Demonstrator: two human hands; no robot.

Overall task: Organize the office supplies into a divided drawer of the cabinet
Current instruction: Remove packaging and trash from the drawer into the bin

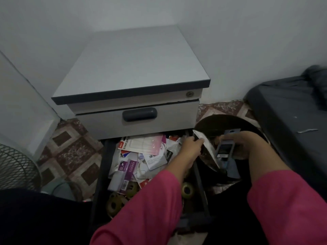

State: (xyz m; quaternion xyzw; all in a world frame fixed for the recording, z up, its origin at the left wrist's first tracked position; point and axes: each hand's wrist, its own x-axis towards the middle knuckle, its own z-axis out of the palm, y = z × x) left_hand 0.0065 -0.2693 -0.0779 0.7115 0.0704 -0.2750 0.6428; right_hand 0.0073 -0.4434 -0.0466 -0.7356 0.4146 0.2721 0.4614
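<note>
A room in a home: a grey drawer cabinet (134, 82) stands on patterned floor tiles (70, 149) beside a dark-sheeted bed (292, 106) and a fan (16, 167).

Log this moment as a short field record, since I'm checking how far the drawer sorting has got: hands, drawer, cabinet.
left hand: pinches a white packet at the open drawer's right edge
right hand: grips a dark carded pack over the black bag
open drawer: pulled out, heaped with a stapler pack, a purple pack and tape rolls
upper drawer: closed
cabinet: keyhole at top right
</note>
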